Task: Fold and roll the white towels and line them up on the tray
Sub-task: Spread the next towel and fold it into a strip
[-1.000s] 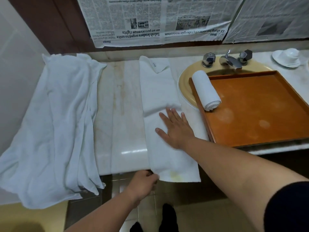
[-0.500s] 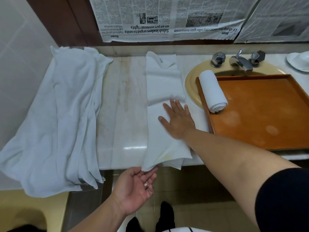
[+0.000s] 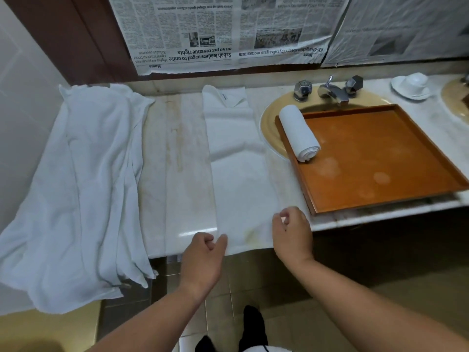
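A white towel (image 3: 236,158), folded into a long strip, lies on the marble counter (image 3: 182,174) and runs from the back wall to the front edge. My left hand (image 3: 203,257) pinches its near left corner at the counter's edge. My right hand (image 3: 291,235) is at the near right corner with fingers curled on the cloth. One rolled white towel (image 3: 299,133) lies at the left end of the orange wooden tray (image 3: 380,158), which sits over the sink.
A heap of unfolded white towels (image 3: 83,186) covers the counter's left part and hangs over its front. Behind the tray are the tap (image 3: 332,91) and a white cup on a saucer (image 3: 412,85). Newspaper sheets cover the wall.
The hanging end of the strip has been brought up onto the counter. My right hand left the strip's middle and came back to its near right corner; my left hand took the near left corner.
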